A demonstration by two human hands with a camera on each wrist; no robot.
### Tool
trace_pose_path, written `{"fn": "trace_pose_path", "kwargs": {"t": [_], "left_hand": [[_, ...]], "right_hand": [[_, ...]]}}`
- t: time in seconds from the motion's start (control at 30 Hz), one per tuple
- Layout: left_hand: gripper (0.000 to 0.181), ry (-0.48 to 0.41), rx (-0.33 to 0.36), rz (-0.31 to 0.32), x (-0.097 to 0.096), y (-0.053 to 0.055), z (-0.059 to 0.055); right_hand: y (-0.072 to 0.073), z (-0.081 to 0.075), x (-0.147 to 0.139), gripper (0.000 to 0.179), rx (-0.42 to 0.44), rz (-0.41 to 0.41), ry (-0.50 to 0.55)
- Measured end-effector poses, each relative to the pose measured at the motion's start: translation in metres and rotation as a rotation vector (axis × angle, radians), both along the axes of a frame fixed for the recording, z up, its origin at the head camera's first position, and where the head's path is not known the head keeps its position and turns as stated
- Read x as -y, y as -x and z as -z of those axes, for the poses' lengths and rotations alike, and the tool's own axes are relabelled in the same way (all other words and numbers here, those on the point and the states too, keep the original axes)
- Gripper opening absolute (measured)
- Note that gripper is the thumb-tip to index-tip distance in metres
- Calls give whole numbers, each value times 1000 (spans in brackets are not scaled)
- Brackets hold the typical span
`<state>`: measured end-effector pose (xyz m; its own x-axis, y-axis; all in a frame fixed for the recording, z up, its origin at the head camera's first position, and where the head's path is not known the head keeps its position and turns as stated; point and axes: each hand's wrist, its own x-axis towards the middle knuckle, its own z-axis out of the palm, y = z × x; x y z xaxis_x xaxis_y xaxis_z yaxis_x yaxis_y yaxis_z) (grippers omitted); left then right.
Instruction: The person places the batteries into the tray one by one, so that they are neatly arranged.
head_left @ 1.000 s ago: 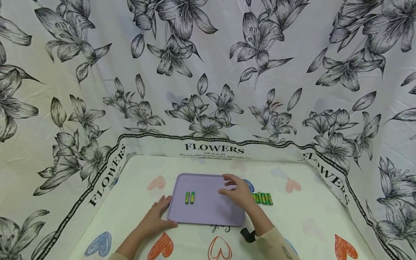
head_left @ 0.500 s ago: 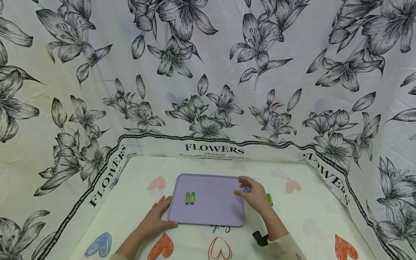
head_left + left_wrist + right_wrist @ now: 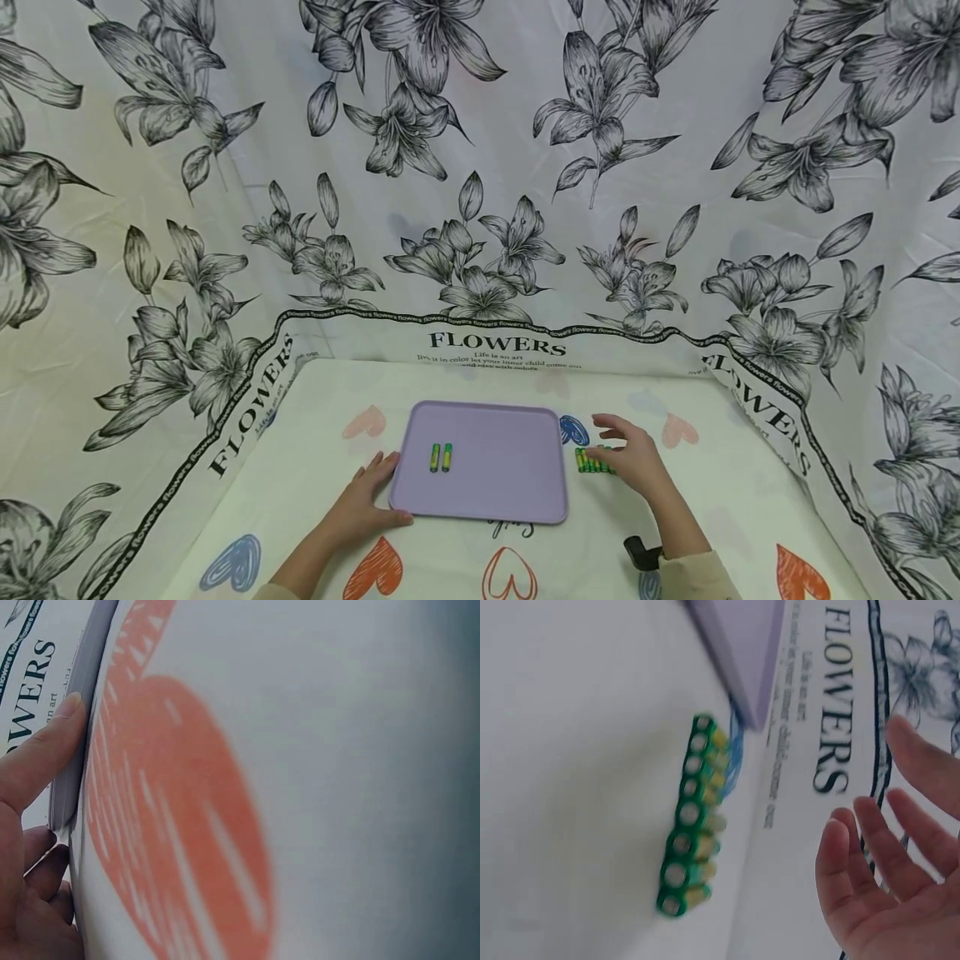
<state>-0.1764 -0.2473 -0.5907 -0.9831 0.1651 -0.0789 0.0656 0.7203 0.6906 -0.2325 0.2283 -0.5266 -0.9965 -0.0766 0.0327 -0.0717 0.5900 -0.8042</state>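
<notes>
A purple tray [image 3: 498, 467] lies on the table, with two green and yellow batteries side by side on its left half: a left battery [image 3: 435, 458] and a right battery [image 3: 447, 457]. My left hand [image 3: 363, 502] rests against the tray's near left corner, thumb along the front edge and fingers at the left side. To the right of the tray, a row of several batteries [image 3: 679, 873] stands out in the right wrist view. My right hand [image 3: 634, 460] hovers over that row, fingers apart and holding nothing, and hides part of it in the head view.
A white cloth [image 3: 435, 554] printed with hearts covers the table. Flower-patterned curtains [image 3: 480, 167] enclose it at the back and both sides. A black device [image 3: 641, 552] sits at my right wrist.
My right hand has moved right, from above the tray to over the battery row. The left hand, the tray and its two batteries have stayed in place.
</notes>
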Motion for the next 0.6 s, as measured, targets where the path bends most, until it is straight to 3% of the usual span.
{"fn": "trace_pose_path", "kwargs": {"t": [0.3, 0.6], "left_hand": [[117, 4, 1, -13, 0, -1, 0], [116, 0, 5, -13, 1, 1, 3]], "right_hand": [[-4, 14, -38, 71, 86, 0, -64], [2, 36, -60, 81, 201, 25, -172]]}}
